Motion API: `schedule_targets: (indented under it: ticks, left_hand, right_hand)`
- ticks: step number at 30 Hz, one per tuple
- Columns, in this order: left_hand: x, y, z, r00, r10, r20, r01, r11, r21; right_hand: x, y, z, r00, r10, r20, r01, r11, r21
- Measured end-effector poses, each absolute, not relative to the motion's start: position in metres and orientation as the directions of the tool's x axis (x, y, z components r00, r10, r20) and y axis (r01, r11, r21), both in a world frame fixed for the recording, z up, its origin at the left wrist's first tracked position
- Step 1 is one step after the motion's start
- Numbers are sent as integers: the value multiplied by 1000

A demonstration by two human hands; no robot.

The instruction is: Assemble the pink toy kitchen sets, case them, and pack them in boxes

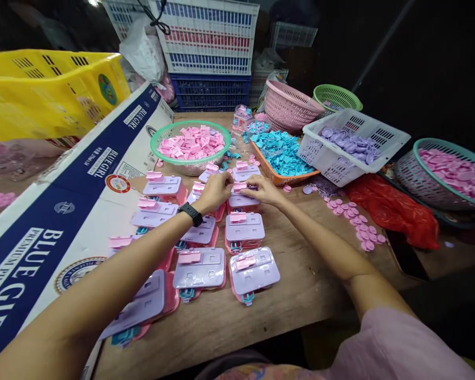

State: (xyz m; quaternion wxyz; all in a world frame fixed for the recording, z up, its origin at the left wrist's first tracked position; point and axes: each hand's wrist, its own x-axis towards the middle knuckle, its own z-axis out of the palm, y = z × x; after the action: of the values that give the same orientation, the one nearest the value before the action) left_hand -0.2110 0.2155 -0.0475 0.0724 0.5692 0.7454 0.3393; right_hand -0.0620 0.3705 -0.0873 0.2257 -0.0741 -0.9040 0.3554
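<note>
Several pink toy cases with lilac lids (244, 228) lie in rows on the wooden table (301, 285). My left hand (217, 190), a black watch on its wrist, and my right hand (261, 190) meet over one case (242, 200) in the far part of the rows. Both hands have their fingers curled, pinching a small pink piece (239, 186) against that case's lid. Most lids carry such a pink piece. Small blue parts stick out from the near edges of the cases.
A green-rimmed bowl of pink pieces (190, 143) stands behind the cases. An orange tray of blue parts (282, 154), a white basket of lilac discs (350, 145), a basket of pink discs (449, 171), a red bag (396, 211) and loose pink discs (358, 224) are right. A cardboard box (63, 211) lies left.
</note>
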Motion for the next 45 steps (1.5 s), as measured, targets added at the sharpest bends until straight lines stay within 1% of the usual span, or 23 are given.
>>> schedule_targets:
  ticks: [2, 3, 5, 7, 9, 11, 13, 17, 21, 26, 30, 33, 36, 40, 42, 45]
  left_hand:
    - [-209, 211, -48, -303, 904, 302, 837, 101, 538]
    - [-208, 208, -49, -261, 913, 313, 870, 82, 486]
    - [-206, 203, -51, -147, 940, 308, 938, 34, 346]
    - [-206, 198, -52, -47, 963, 264, 977, -11, 213]
    - [-206, 195, -52, -8, 975, 220, 989, -25, 145]
    - [-206, 194, -52, 4, 981, 196, 994, -26, 110]
    - [-206, 194, -51, 8, 983, 185, 995, -27, 97]
    - [-203, 195, -48, -1, 987, 163, 995, -15, 95]
    - [-201, 193, -47, -18, 989, 147, 995, 2, 103]
    - [-203, 195, -47, 3, 987, 159, 997, -16, 79]
    - [-205, 198, -47, 15, 988, 152, 999, -21, 42]
    - [-205, 197, -47, 10, 988, 156, 998, -19, 59]
    - [-204, 197, -47, -6, 987, 161, 998, -5, 65]
    - [-202, 198, -47, -13, 989, 144, 997, 3, 74]
    - [-200, 198, -48, -17, 991, 134, 997, 7, 75]
    - [-196, 198, -50, -24, 993, 112, 998, 17, 63]
  right_hand:
    - [-66, 374, -92, -900, 288, 327, -22, 721, -693]
    - [-67, 375, -94, -910, 276, 311, -28, 706, -708]
    - [-70, 380, -97, -928, 248, 277, -42, 671, -740]
    - [-72, 385, -97, -944, 226, 240, -42, 637, -769]
    - [-72, 388, -95, -951, 222, 216, -30, 626, -779]
    - [-73, 391, -92, -954, 215, 209, -25, 637, -770]
    - [-73, 392, -89, -953, 202, 224, -40, 651, -758]
    - [-72, 391, -85, -943, 205, 261, -76, 633, -770]
    - [-71, 390, -82, -943, 144, 300, -119, 698, -706]
    - [-71, 390, -82, -956, 85, 280, -130, 734, -666]
    - [-72, 389, -89, -932, 105, 348, -163, 735, -658]
    - [-74, 392, -91, -925, 97, 368, -159, 780, -605]
    - [-77, 398, -89, -931, 47, 361, -168, 824, -541]
    - [-78, 403, -88, -928, -17, 372, -215, 841, -497]
    - [-77, 402, -90, -927, -15, 375, -208, 854, -478]
    - [-73, 396, -100, -918, 33, 395, -165, 874, -457]
